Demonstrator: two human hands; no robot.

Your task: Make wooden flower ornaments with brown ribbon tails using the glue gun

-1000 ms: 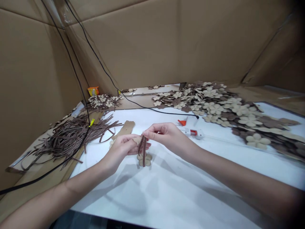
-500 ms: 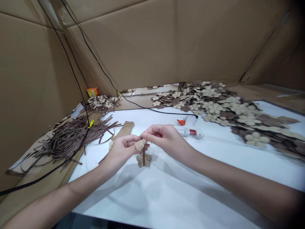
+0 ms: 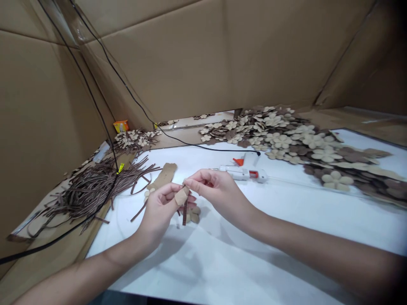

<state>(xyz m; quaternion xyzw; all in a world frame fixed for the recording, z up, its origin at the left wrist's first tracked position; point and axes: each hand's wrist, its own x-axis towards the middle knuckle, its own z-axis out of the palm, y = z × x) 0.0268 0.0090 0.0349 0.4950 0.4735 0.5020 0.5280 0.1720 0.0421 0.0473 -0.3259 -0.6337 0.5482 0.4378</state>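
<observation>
My left hand [image 3: 162, 209] is closed, its thumb and fingers pinching a small tan scrap [image 3: 182, 196] and a brown woven ribbon [image 3: 185, 213] that hangs down below the scrap. Close against it, the thumb and forefinger of my right hand [image 3: 216, 186] press together at the upper end of the same pieces. The fingertips hide exactly what the right hand grips. Just below the hands a tan fabric flower [image 3: 193, 214] shows, partly covered by the ribbon and fingers. Behind the left hand lies a torn tan strip [image 3: 163, 176], with a light flower [image 3: 149, 193] beside it.
A white glue gun [image 3: 241, 173] with an orange-red tip piece lies behind my right hand. Brown ribbons [image 3: 98, 186] are heaped at left, and beige and brown flowers [image 3: 286, 137] at right. A black cable [image 3: 187, 142] crosses the white table [image 3: 254, 254]. Cardboard walls [image 3: 178, 63] surround it.
The tan scrap and ribbon have tilted, and the ribbon's lower end has shifted left off the middle of the flower. Both hands keep their pinch. The view has turned slightly.
</observation>
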